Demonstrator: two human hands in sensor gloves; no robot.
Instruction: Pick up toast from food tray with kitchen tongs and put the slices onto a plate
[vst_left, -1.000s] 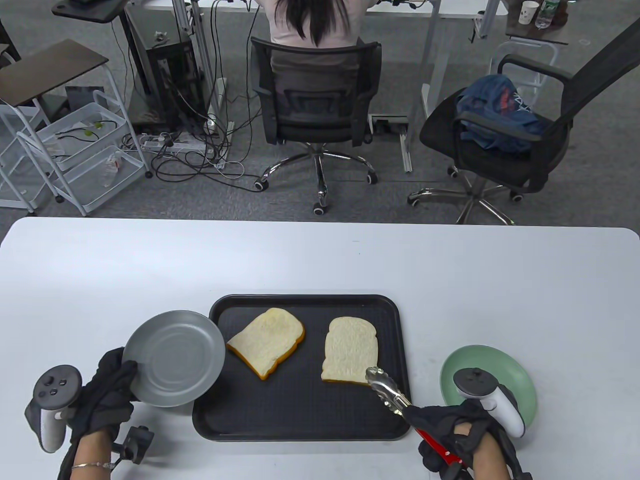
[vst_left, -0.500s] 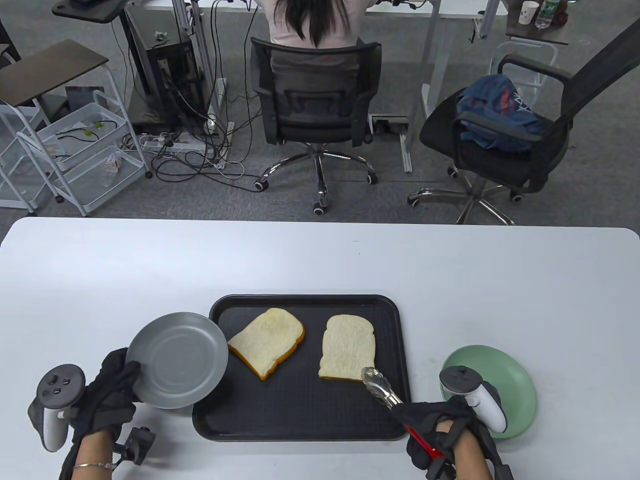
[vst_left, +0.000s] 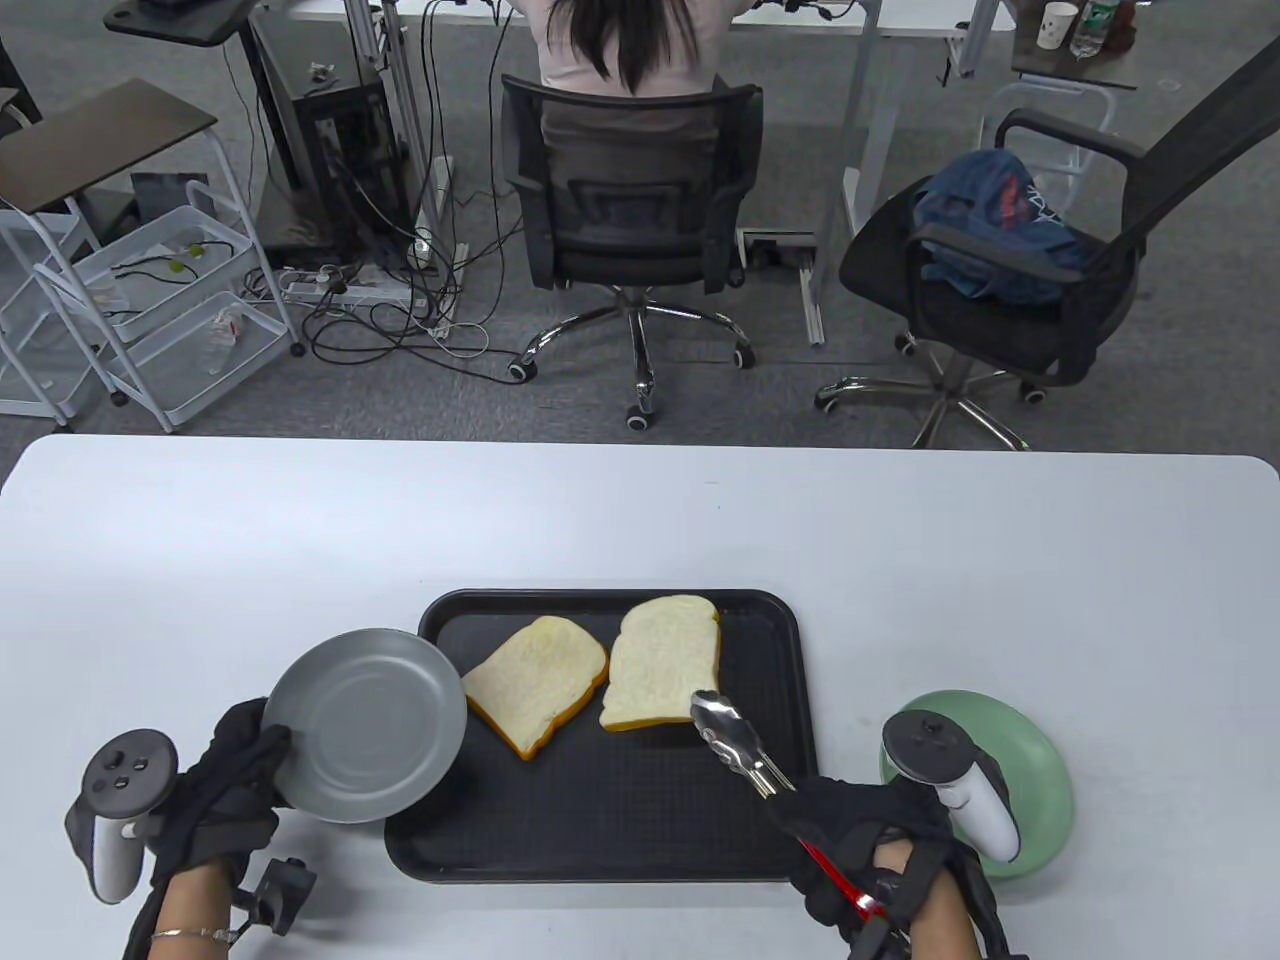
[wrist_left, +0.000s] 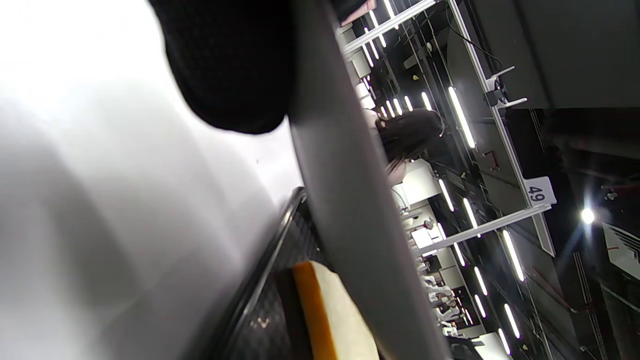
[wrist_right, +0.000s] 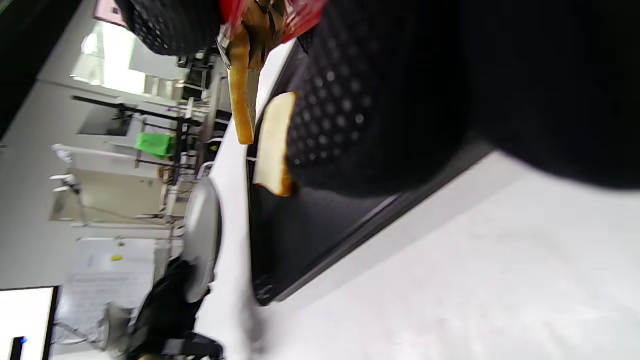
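Two toast slices are over the black tray (vst_left: 610, 830). The left slice (vst_left: 535, 695) lies flat on it. The right slice (vst_left: 662, 662) is clamped at its near corner by the metal tongs (vst_left: 735, 745) and looks raised, its edge next to the left slice. My right hand (vst_left: 840, 820) grips the tongs' red handles at the tray's near right corner. My left hand (vst_left: 255, 760) holds a grey plate (vst_left: 365, 725) by its rim, tilted over the tray's left edge. The right wrist view shows the tongs (wrist_right: 245, 100), the clamped slice (wrist_right: 272, 145) and the grey plate (wrist_right: 202, 235).
A green plate (vst_left: 1030, 760) sits on the white table right of the tray, partly behind my right hand's tracker. In the left wrist view the grey plate's rim (wrist_left: 350, 200) crosses the frame above the left slice (wrist_left: 325, 310). Office chairs and a seated person are beyond the table.
The tongs have carried the right slice left and away from me, up to the other slice. My right hand followed leftward. My left hand and the grey plate drifted slightly right.
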